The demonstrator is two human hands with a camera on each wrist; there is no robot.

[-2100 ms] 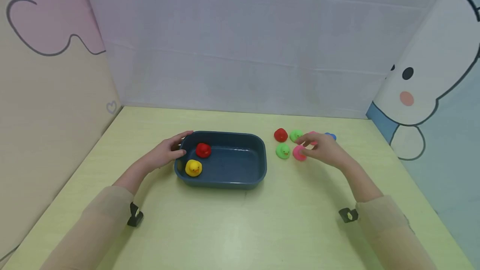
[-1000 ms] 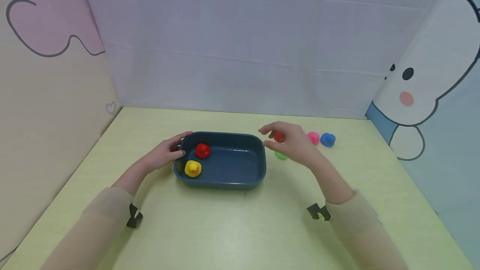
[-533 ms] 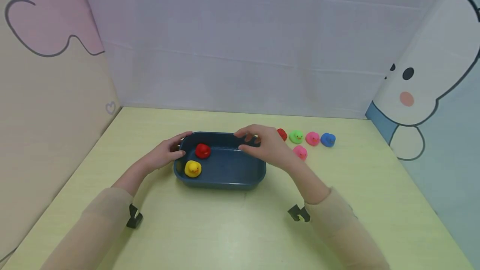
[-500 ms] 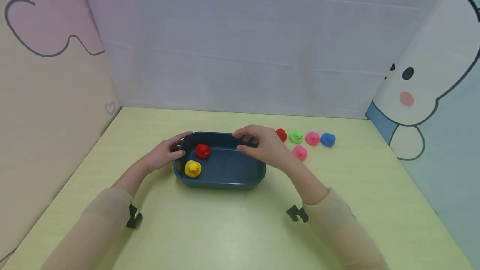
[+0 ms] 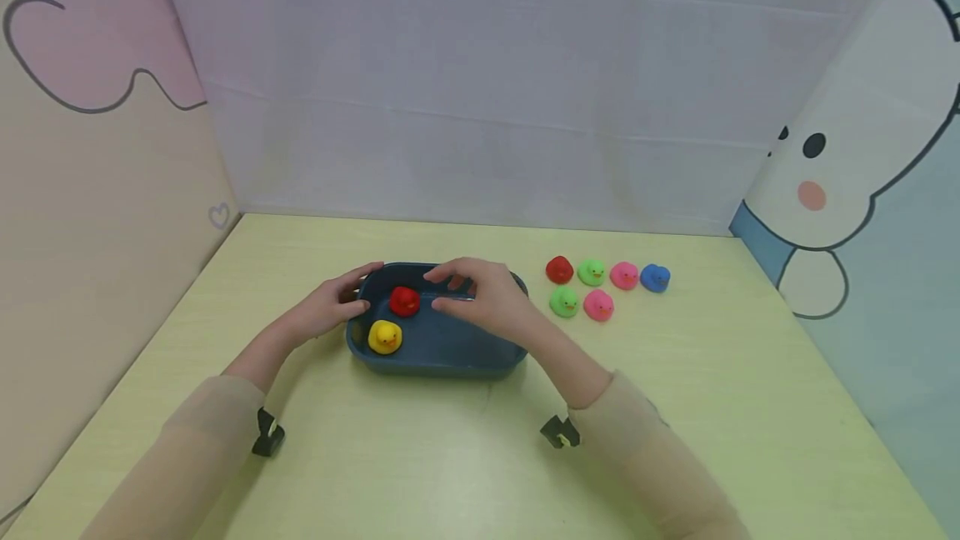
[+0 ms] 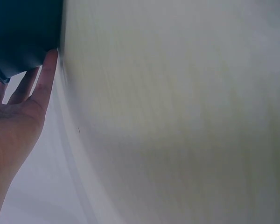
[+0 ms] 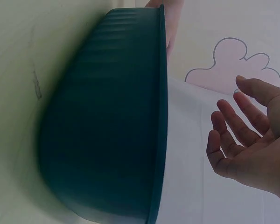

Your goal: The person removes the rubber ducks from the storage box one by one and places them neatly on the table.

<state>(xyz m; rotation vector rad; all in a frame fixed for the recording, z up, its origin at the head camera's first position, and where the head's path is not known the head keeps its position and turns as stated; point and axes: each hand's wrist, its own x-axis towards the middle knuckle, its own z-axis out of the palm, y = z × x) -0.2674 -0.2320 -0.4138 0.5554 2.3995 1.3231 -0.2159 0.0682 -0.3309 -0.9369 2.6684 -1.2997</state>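
My left hand (image 5: 330, 305) holds the left end of a dark blue plastic tub (image 5: 450, 372). Its thumb laps over the rim, and the fingers lie against the outer wall, as the left wrist view shows. Inside the tub's left end sit a red rubber duck (image 5: 405, 302) and a yellow rubber duck (image 5: 385, 337). Over the tub's right half hovers my right hand (image 5: 487, 298), hiding part of the tub's interior. In the right wrist view, the fingers of that right hand (image 7: 256, 140) are spread and loosely bent, with nothing between them.
Right of the tub, several rubber ducks stand in two rows on the pale table (image 5: 420, 457): red (image 5: 559, 270), green (image 5: 592, 273), pink (image 5: 624, 276) and blue (image 5: 655, 278) behind; green (image 5: 564, 302) and pink (image 5: 598, 305) in front. A white sheet (image 5: 480, 107) hangs behind.
My right hand has moved left from the front pink duck to above the tub, carrying nothing, and the ducks on the right are uncovered again. The left hand and tub stay put.
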